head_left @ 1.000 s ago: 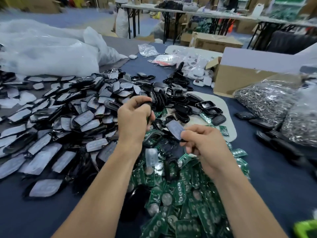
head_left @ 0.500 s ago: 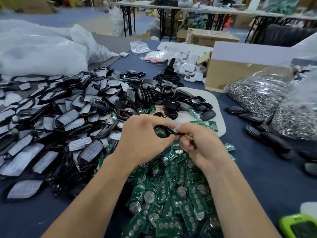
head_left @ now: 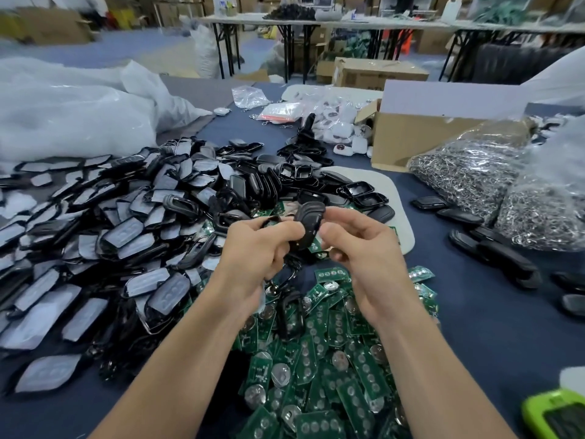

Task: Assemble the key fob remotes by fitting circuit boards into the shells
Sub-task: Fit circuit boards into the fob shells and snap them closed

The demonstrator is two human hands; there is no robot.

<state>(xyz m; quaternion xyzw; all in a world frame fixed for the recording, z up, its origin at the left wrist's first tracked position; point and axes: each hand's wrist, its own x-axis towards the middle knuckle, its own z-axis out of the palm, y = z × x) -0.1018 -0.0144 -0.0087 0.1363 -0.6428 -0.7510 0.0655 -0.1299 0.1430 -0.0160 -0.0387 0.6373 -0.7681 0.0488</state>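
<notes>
Circuit boards (head_left: 316, 359) lie in a green heap nearest the person, just above which the left hand (head_left: 253, 248) grips and the right hand (head_left: 361, 248) pinches one key fob shell (head_left: 309, 220), with loose black shells (head_left: 126, 217) piled left of the heap and a cardboard box (head_left: 411, 137) far behind it.

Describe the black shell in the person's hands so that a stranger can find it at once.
Start at the heap of green circuit boards in the near middle of the blue table. Just beyond it the left hand and the right hand meet, pinching the black shell between them. Unlike the shells lying on the table, it is held up off it.
</notes>
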